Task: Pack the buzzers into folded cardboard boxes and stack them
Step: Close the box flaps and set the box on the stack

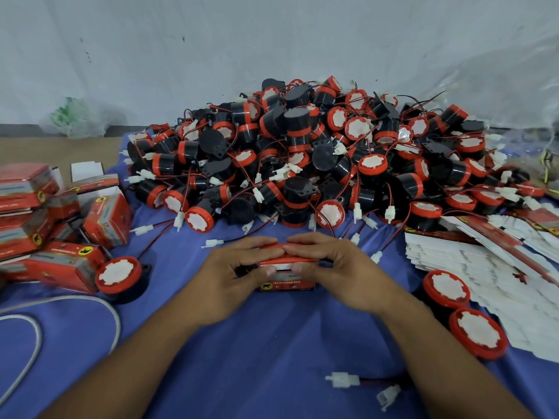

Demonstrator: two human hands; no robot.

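Observation:
A small red cardboard box [287, 285] sits on the blue cloth at the centre. My left hand [234, 275] grips its left side, fingers curled over the top and thumb on the front. My right hand [335, 272] grips its right side the same way, and the fingertips of both hands meet on the box's top edge. A big heap of black-and-red buzzers [302, 152] with red wires and white plugs lies right behind the box. Whatever is inside the box is hidden.
Packed red boxes [54, 225] lie piled at the left, with one loose buzzer [119, 275] beside them. Flat unfolded boxes [484, 267] fan out at the right, two buzzers [462, 309] in front. A grey cable [33, 343] curls at lower left. Loose white plugs [343, 381] lie near me.

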